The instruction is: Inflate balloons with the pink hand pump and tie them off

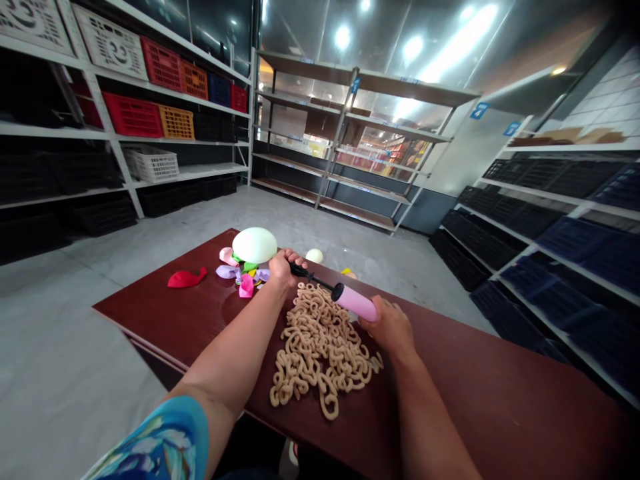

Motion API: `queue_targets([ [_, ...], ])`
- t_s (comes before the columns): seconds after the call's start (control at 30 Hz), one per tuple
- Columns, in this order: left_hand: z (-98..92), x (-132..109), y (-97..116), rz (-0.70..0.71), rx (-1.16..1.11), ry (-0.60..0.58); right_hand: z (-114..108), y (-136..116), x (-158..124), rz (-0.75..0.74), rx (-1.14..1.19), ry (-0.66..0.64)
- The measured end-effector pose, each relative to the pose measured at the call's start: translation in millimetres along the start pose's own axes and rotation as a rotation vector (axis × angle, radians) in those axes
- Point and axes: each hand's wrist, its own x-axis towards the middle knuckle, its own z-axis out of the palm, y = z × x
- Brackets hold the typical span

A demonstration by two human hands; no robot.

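My left hand [281, 267] is closed around the neck of a pale green inflated balloon [255, 245] and the black nozzle of a pink hand pump [356, 303]. My right hand [387, 327] grips the pump's pink barrel. Both are held just above a dark red table [480, 393]. Under the pump lies a heap of tan foam curls [320, 350]. Several limp coloured balloons [240, 273] lie beside my left hand, and a red limp balloon [186, 278] lies further left.
A small pale inflated balloon [315, 255] sits past the table's far edge. Metal shelving [350, 133] lines the room, holding red, orange and white crates [150, 100] at left and dark bins [550, 220] at right. Grey floor [75, 320] surrounds the table.
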Motion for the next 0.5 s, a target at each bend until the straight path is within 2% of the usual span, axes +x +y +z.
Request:
queue_targets([
  [0.1, -2.6, 3, 6, 0.022, -0.009, 0.007, 1, 11, 0, 0.022, 0.018, -0.045],
  [0.2, -2.9, 1, 3, 0.002, -0.027, -0.029, 1, 11, -1, 0.03, 0.016, -0.04],
  [0.37, -0.8, -9, -16, -0.072, -0.003, -0.088, 1, -11, -3, -0.02, -0.042, 0.077],
  [0.5, -2.8, -14, -29, -0.139, 0.063, -0.138, 2, -25, -4, -0.044, -0.022, 0.078],
])
